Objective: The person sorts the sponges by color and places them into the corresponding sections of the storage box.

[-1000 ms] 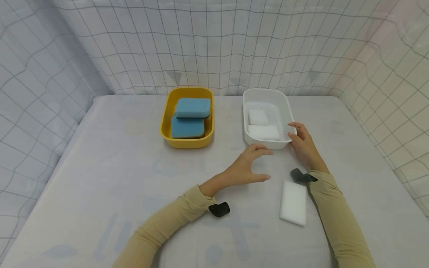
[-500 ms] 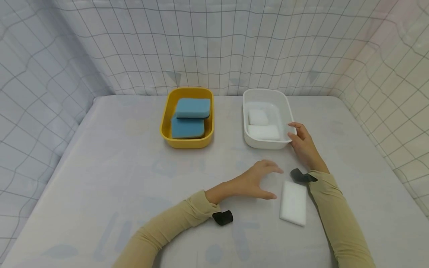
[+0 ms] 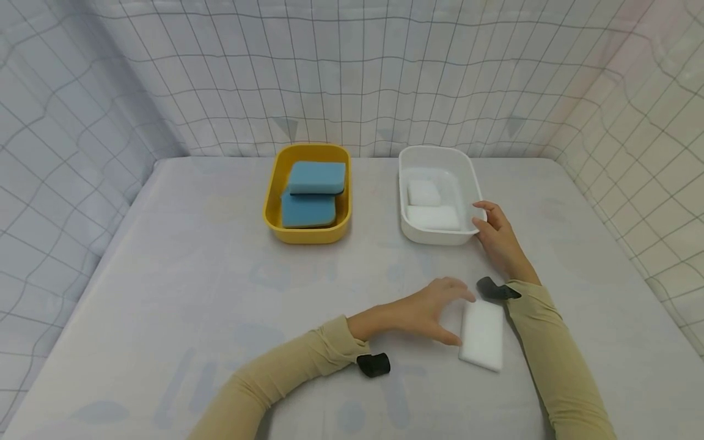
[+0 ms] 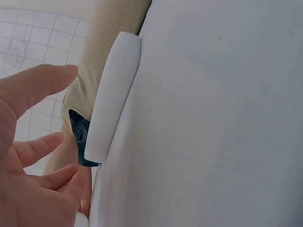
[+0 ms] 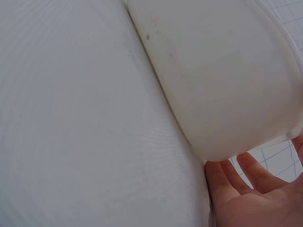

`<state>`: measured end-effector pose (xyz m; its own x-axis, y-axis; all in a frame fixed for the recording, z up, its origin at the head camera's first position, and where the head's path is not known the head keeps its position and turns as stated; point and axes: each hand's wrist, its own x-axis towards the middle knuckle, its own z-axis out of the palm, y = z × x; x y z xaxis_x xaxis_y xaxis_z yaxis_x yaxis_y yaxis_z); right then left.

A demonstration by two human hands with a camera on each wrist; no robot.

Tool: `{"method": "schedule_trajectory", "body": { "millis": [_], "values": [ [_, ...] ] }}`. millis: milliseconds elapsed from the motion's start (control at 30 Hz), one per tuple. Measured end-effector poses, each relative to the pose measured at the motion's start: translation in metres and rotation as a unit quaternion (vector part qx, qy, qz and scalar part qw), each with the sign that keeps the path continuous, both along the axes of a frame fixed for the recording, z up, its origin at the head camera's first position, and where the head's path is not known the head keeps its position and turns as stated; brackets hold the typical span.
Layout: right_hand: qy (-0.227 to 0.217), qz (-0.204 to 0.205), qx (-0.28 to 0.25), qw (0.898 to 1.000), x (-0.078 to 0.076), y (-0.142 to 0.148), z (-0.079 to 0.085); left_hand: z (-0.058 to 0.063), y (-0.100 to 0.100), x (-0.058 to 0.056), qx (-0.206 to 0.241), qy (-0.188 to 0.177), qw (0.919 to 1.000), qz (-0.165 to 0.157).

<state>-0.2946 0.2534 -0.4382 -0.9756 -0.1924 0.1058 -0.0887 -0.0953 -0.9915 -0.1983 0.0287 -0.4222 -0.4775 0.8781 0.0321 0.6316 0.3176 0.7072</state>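
A white melamine sponge (image 3: 481, 335) lies flat on the table near the right forearm. My left hand (image 3: 426, 310) is spread just left of it, thumb and fingers apart, with the fingertips close to its left edge. In the left wrist view the sponge (image 4: 113, 97) stands beyond the parted thumb and fingers, nothing between them. My right hand (image 3: 499, 238) holds the front right corner of a white plastic bin (image 3: 440, 237) by its rim. Two white sponges (image 3: 432, 217) rest inside that bin. From the right wrist, several fingers (image 5: 258, 172) show against the bin's outer wall.
A yellow bin (image 3: 308, 236) with blue sponges (image 3: 316, 177) stacked in it stands left of the white bin. White cloth (image 3: 192, 275) covers the table, and grid-patterned curtains (image 3: 352, 73) enclose the back and sides. Black wrist cameras (image 3: 374, 365) sit on both wrists.
My left hand has moved away from the white bin, toward me and to the right, up to the loose white sponge. My right hand stays at the bin's corner.
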Motion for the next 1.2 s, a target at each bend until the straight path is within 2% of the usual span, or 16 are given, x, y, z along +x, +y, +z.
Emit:
{"method": "schedule_trajectory", "body": {
  "millis": [233, 500, 733, 933, 1200],
  "values": [
    [-0.003, -0.001, -0.004, 1.000, -0.001, -0.001, 0.000, 0.000, 0.004, 0.002, -0.050, 0.022, 0.9984, -0.013],
    [-0.006, 0.000, -0.001, 1.000, -0.001, -0.002, 0.000, 0.003, 0.009, 0.006, -0.086, 0.024, 0.9953, -0.036],
    [0.000, 0.003, -0.006, 1.000, 0.000, 0.000, -0.001, -0.001, 0.018, 0.009, -0.088, 0.079, 0.9919, -0.048],
    [-0.004, -0.001, 0.000, 1.000, 0.000, 0.001, -0.001, 0.001, 0.022, 0.013, -0.101, 0.085, 0.9903, -0.044],
    [-0.001, 0.000, -0.001, 1.000, 0.000, 0.000, -0.001, 0.002, 0.025, 0.010, -0.112, 0.088, 0.9894, -0.029]
  ]
}}
